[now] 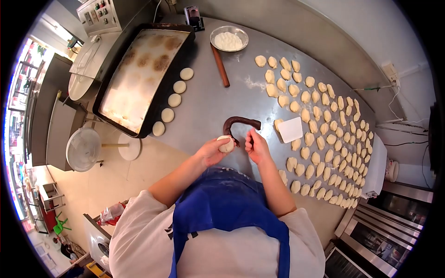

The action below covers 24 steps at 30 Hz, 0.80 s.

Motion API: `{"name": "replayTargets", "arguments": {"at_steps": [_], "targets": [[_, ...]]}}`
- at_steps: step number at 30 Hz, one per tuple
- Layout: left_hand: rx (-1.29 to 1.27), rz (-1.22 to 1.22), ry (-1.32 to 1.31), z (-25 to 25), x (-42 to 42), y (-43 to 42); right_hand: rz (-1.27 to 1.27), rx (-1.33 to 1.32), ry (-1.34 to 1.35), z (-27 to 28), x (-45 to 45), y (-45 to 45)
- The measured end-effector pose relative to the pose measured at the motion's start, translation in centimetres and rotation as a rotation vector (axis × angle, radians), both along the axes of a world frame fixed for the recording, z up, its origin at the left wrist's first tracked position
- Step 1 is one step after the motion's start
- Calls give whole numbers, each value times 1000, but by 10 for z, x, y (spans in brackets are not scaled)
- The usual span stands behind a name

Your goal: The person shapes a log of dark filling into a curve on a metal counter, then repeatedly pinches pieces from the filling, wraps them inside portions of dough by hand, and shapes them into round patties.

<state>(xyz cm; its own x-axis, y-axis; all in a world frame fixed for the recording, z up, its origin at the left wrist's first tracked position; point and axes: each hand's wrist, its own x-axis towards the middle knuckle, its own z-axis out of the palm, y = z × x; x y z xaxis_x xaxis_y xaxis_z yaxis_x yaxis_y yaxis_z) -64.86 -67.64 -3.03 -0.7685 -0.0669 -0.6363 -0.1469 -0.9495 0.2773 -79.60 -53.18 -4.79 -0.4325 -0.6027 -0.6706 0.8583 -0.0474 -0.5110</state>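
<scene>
My left hand (212, 151) grips a pale dough round (226, 144) in front of the blue apron. My right hand (257, 147) is just to the right, fingers curled together; whether something small is pinched in them is hidden. A dark brown, glossy curved roll (230, 121), like a rope of paste, lies on the steel table just beyond both hands. One end of it reaches down behind the dough round. Right of my right hand, a white flat scraper (291, 129) rests at the edge of many dough pieces (321, 142).
A large rectangular griddle pan (139, 76) stands at the left, with several flattened dough rounds (174, 100) along its right side. A wooden rolling pin (220, 66) lies below a metal bowl (241, 33) of flour. A phone (193, 17) stands at the back; a fan (83, 149) is at left.
</scene>
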Motion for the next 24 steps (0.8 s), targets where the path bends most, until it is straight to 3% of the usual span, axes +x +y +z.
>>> {"name": "replayTargets", "arguments": {"at_steps": [3,6,7,9,10,12,15,20,21,24], "targets": [[-168,-25,-13,3,-3,10,74,-417,-7,-21,-8,11],[-221,-67,35,-25,-7,17,-40,144,733,-2,21,-15],[-120,-44,51,-14,-10,17,-62,132,1061,16,35,-22],[82,-6,85,19,-17,12,138,77,1394,40,44,-28],[46,-12,102,17,-17,11,251,45,1549,36,43,-29],[-29,-21,134,8,-13,7,207,158,1772,34,43,-27],[-305,-28,91,-2,-4,3,253,178,1766,37,46,-23],[-519,-40,-133,-4,3,10,459,269,1688,28,46,-21],[-573,-65,-155,-10,7,10,488,251,1537,28,46,-20],[-344,-92,0,-33,24,-1,456,228,1148,21,42,-18]]}}
